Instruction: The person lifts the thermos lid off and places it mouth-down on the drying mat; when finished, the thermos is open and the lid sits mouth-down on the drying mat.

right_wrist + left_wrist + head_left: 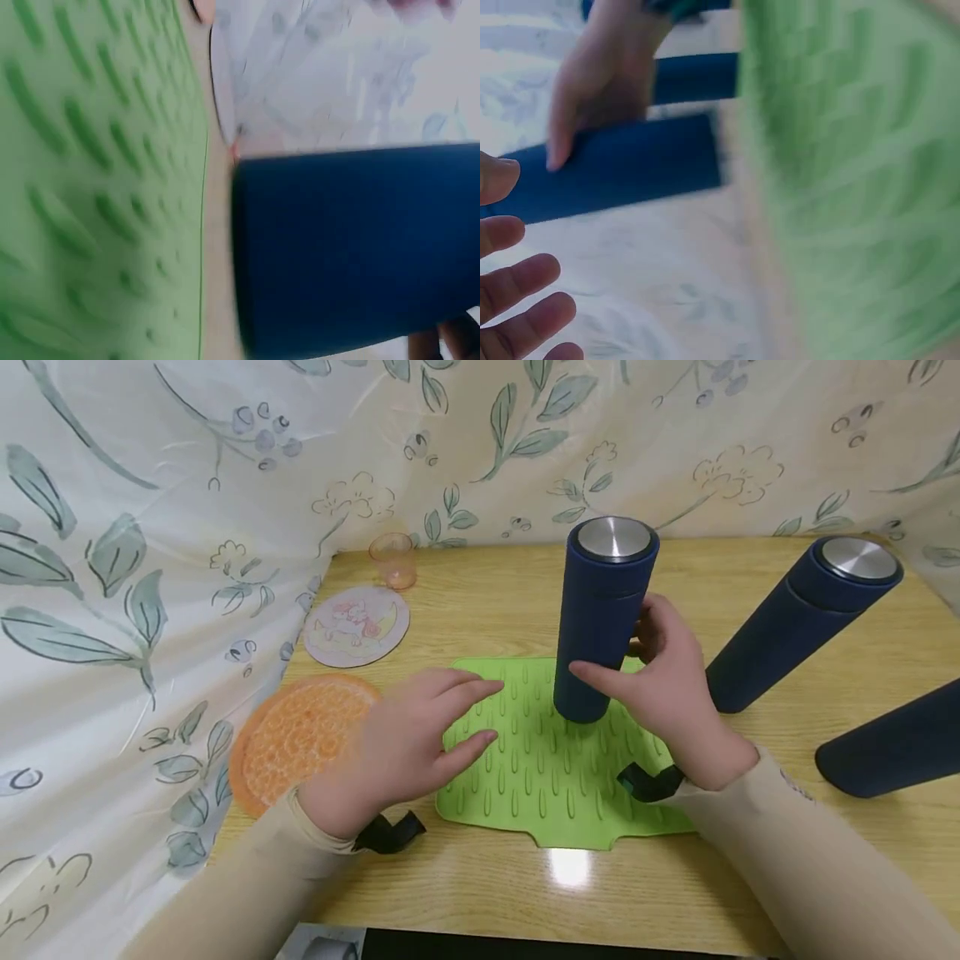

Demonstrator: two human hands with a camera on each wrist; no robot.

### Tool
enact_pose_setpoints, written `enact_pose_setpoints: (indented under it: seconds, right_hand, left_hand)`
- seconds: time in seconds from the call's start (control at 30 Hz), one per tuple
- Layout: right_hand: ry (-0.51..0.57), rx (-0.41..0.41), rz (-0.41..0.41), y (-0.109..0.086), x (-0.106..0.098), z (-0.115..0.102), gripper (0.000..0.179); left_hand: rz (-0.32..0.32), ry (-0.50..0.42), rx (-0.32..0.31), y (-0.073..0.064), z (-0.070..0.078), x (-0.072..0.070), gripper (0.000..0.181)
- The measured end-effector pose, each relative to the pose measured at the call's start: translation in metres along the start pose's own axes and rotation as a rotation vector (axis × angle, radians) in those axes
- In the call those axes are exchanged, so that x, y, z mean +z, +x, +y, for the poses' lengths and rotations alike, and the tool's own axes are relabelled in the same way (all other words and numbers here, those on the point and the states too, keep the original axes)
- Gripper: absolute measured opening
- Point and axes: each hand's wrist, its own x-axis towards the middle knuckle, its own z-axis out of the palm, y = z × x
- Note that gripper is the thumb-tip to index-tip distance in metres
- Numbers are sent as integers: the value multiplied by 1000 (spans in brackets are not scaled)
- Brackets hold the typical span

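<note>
My right hand (675, 689) grips a dark blue flask (600, 618) with a silver-topped lid, thumb in front and fingers behind it. The flask is upright over a lime-green ridged mat (495, 785). In the left wrist view a gap shows between the base of this flask (645, 169) and the mat (855, 187), so it is held off the surface. Part of the right fingers is hidden behind the flask. My left hand (412, 747) hovers by the mat's left side, fingers spread, holding nothing.
Two similar blue flasks, one nearer (780, 631) and one cut off by the frame edge (892, 743), stand at right. On the left lie an orange round mat (300, 735) and a round unicorn-picture mat (356, 627). Behind stands a pinkish clear cup (393, 560). Floral sheeting (480, 452) borders the wooden table.
</note>
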Motion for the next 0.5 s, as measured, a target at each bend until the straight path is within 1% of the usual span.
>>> enact_pose_setpoints:
  seconds: [0.1,0.17,0.23,0.27,0.33,0.4,0.5]
  right_hand:
    - [-84,-61,-109,-20,-2,-8,83]
    - [-140,-88,-181,-30,-3,-13,83]
    - [-196,-110,-243,-37,-4,-16,84]
    - [-213,-118,-271,-40,-4,-17,83]
    - [-246,-131,-319,-44,-4,-19,82]
    - [-270,-151,-355,-48,-4,-20,81]
    - [-293,-174,-396,-52,-4,-21,81]
  left_hand:
    - [42,-49,27,22,3,-26,49]
    - [70,-92,32,36,5,-44,50]
    - [76,-152,40,49,8,-59,52]
    - [61,-179,49,55,9,-65,55]
    - [-16,-242,70,63,11,-75,63]
    - [-129,-295,98,68,12,-81,69]
    - [-293,-339,130,69,12,-85,73]
